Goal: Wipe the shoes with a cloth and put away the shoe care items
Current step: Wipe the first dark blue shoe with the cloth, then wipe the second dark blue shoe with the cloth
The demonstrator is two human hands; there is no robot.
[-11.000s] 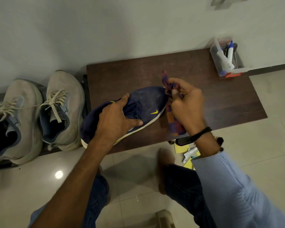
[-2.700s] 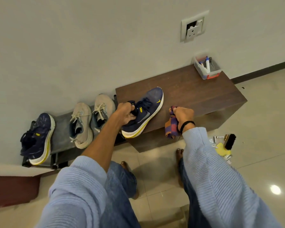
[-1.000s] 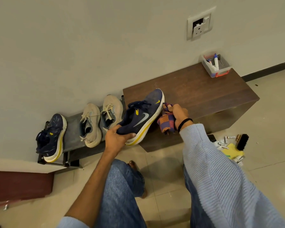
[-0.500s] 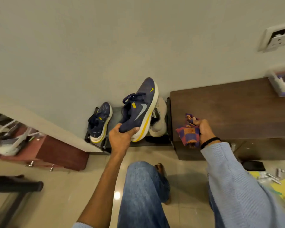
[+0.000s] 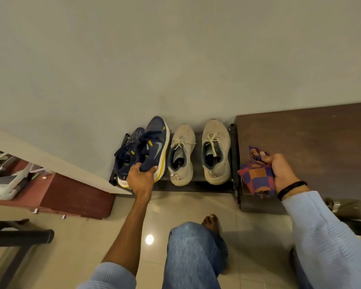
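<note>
My left hand point(image 5: 141, 177) grips the heel of a navy shoe point(image 5: 156, 142) with a yellow-and-white sole. It holds that shoe over the left end of the low black shoe rack point(image 5: 198, 185), right beside its navy partner point(image 5: 127, 154). Two beige lace-up shoes point(image 5: 200, 153) stand on the rack to the right. My right hand point(image 5: 280, 171) clutches a bunched purple-and-orange checked cloth point(image 5: 256, 174) at the front left corner of the dark wooden bench point(image 5: 311, 138).
The rack stands against a grey wall. A reddish-brown low cabinet point(image 5: 71, 197) lies to the left with a white object point(image 5: 6, 178) on it. A black bar point(image 5: 19, 236) crosses the floor at the lower left. My jeans-clad knee point(image 5: 192, 253) and bare foot point(image 5: 212, 223) are on the tiled floor.
My left hand has carried the navy shoe leftward off the bench, past the beige pair, down to the rack beside the other navy shoe. The view has swung left. The cloth stays in my right hand.
</note>
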